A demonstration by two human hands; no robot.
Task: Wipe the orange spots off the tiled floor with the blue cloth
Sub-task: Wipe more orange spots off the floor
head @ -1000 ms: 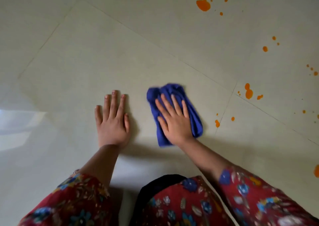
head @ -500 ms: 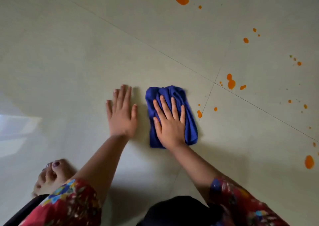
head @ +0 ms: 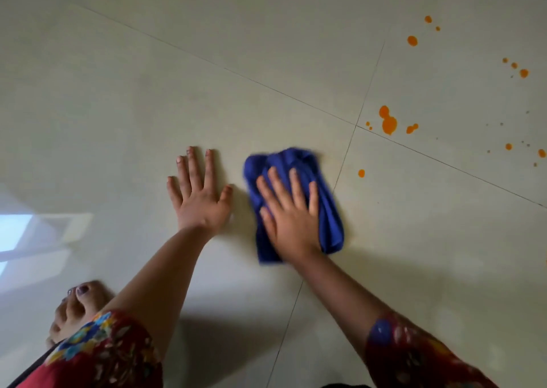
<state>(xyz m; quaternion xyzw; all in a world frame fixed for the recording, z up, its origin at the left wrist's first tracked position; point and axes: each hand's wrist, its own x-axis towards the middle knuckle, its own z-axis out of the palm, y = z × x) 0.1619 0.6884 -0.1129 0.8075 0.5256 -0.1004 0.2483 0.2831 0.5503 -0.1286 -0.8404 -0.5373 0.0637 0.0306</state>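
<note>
Pressing flat on the blue cloth [head: 296,177], the right hand [head: 291,221] has its grip spread, fingers apart on top of the fabric, not pinching it; the left hand [head: 199,201], just left of the cloth, lies open and empty on the tiled floor [head: 148,91]. The cloth looks soft, light and bunched, likely to slide easily on glossy tile, so palm pressure at its middle should suit. Orange spots [head: 388,124] remain beyond and right of the cloth.
</note>
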